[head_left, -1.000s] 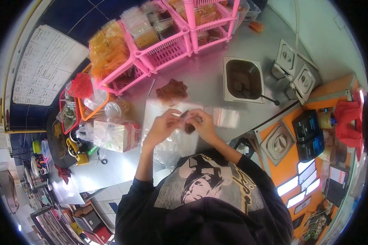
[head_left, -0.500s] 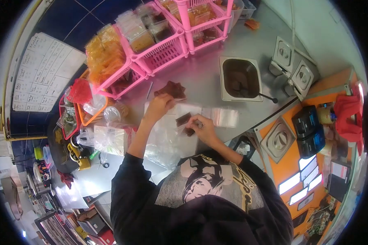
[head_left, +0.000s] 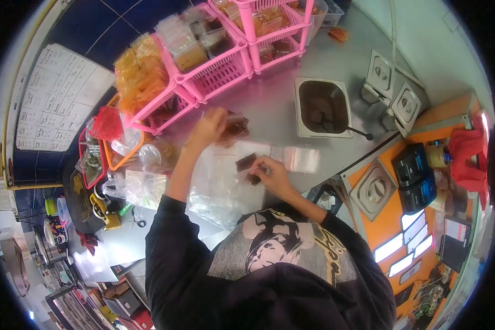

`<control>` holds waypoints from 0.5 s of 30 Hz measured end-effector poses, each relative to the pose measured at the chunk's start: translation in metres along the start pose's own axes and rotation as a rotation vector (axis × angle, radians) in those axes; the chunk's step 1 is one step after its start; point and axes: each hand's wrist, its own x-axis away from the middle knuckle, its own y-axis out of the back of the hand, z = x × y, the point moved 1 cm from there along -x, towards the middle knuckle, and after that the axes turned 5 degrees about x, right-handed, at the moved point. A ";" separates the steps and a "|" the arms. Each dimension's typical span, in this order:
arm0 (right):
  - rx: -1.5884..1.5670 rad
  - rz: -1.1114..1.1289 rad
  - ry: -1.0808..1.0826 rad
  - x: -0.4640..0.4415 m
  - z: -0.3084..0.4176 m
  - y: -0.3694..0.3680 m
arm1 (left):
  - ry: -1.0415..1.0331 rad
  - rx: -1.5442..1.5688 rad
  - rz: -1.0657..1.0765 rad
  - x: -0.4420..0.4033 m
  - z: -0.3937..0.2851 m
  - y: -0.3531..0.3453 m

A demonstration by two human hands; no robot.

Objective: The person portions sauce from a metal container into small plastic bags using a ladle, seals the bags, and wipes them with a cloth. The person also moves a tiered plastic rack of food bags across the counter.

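Note:
My right hand (head_left: pixel 270 175) pinches a small clear plastic sachet (head_left: pixel 246 161) with dark brown filling, held over the white work surface. To the upper left, my left hand (head_left: pixel 210 127) is smeared by motion, so its fingers do not show plainly. It is beside a small pile of dark brown filled sachets (head_left: pixel 235 127) on the steel counter. Flat, clear plastic bags (head_left: pixel 302 159) lie to the right of my right hand. A steel pan (head_left: pixel 323 107) with dark brown contents and a black-handled utensil (head_left: pixel 362 133) stands beyond them.
Pink baskets (head_left: pixel 217 82) with filled packets line the back. Clear plastic sheets (head_left: pixel 217 195) lie near my body. Steel lids (head_left: pixel 373 190) and a black device (head_left: pixel 415 173) are on the right. A yellow tape dispenser (head_left: pixel 105 212) sits at left.
My left hand has moved up and slightly left, blurring beside the sachet pile, more of which now shows. My right hand keeps its pinch on the sachet, nearly still.

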 end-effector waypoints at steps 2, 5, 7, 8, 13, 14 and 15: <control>-0.016 0.047 -0.128 0.001 0.004 0.001 | 0.054 0.002 -0.059 -0.003 0.003 0.016; -0.122 0.045 -0.147 0.001 0.003 -0.001 | 0.110 -0.004 -0.129 -0.002 0.000 0.027; -0.066 0.031 -0.103 0.001 0.000 -0.001 | -0.166 -0.146 -0.033 0.011 0.006 0.014; -0.008 0.016 -0.061 0.001 -0.001 -0.001 | -0.259 -0.193 -0.002 0.018 0.008 0.007; -0.008 0.017 -0.043 0.002 -0.004 -0.001 | 0.021 -0.204 0.169 0.036 -0.025 -0.010; -0.025 0.023 -0.053 0.002 -0.004 -0.001 | 0.067 -0.187 0.164 0.035 -0.029 -0.009; -0.025 0.026 -0.051 0.001 -0.004 -0.001 | 0.075 -0.188 0.192 0.034 -0.031 -0.008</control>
